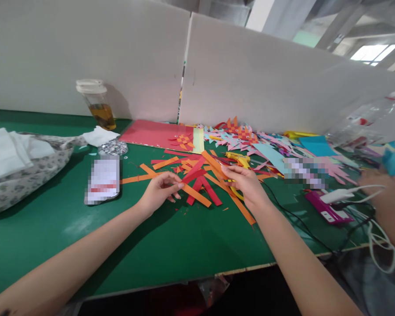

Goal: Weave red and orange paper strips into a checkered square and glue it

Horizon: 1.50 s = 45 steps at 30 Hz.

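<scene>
Two bare hands reach in over the green table (134, 245), forearms slanting inward from the lower corners. The left hand (159, 191) is bent at the wrist, thumb and fingers closed in a pinch on a red strip (194, 172) and an orange strip (197, 195), which point away to the right. The right hand (246, 184) faces it, a short gap between them, with its fingers curled and their tips drawn close together at the long orange strips (238, 204); whether it grips them I cannot tell. More red and orange paper lies loose beneath and between both hands.

Beyond the left hand, near the wall, a clear cup (100, 107) with a white lid holds amber liquid with something darker at the bottom. A pile of small round bits (113, 148) sits in front of it, apparently in clear plastic. At far left, a patterned cloth holder (52, 182) contains white tissues (6, 153). A clear bottle (368, 118) stands at the right; its contents are unclear. Below it, another person's hand (380, 182) is blurred.
</scene>
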Available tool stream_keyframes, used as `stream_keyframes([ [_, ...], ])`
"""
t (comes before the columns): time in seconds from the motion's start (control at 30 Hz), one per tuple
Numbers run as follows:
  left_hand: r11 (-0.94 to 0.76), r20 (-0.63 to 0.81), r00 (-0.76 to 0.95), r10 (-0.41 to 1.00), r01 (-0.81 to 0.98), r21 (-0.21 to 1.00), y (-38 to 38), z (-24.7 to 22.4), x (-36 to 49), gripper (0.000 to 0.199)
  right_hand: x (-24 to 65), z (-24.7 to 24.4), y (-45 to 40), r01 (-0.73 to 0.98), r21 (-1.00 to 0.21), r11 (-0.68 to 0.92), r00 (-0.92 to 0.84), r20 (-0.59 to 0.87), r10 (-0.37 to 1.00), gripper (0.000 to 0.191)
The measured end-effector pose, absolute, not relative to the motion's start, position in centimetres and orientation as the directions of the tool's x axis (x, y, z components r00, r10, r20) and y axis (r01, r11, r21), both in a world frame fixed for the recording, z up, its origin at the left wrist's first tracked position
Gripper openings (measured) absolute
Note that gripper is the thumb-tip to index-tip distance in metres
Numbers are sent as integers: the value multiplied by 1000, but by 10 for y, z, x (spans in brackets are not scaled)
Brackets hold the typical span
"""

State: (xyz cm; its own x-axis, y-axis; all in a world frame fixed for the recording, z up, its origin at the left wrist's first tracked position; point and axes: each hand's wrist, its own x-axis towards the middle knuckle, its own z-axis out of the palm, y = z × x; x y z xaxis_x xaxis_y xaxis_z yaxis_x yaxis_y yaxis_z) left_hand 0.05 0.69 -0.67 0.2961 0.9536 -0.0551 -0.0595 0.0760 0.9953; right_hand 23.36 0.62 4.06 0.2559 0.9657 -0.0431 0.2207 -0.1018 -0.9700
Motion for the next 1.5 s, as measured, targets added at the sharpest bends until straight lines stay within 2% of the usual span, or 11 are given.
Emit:
stream_keyframes([
  [0.27,71,-50,305,951,-58,996,6,-7,0,24,229,46,4,130,-984,-120,277,-80,958,29],
  [0.47,69,-48,311,949,-58,996,6,-8,0,24,227,47,5,159,-979,-132,261,-87,961,29],
  [0.67,66,-43,311,950,-62,996,7,-8,0,25,227,48,4,110,-989,-103,266,-70,961,29],
  [1.07,70,-48,306,951,-61,996,7,-8,1,25,225,46,2,271,-955,-119,188,-69,980,29],
  [1.37,118,-83,284,955,-110,987,8,-7,-1,28,226,42,-4,447,-886,-127,-78,-180,981,29],
  [1.5,128,-91,294,951,-108,986,8,-6,0,27,223,39,-3,463,-879,-113,-56,-156,986,30],
])
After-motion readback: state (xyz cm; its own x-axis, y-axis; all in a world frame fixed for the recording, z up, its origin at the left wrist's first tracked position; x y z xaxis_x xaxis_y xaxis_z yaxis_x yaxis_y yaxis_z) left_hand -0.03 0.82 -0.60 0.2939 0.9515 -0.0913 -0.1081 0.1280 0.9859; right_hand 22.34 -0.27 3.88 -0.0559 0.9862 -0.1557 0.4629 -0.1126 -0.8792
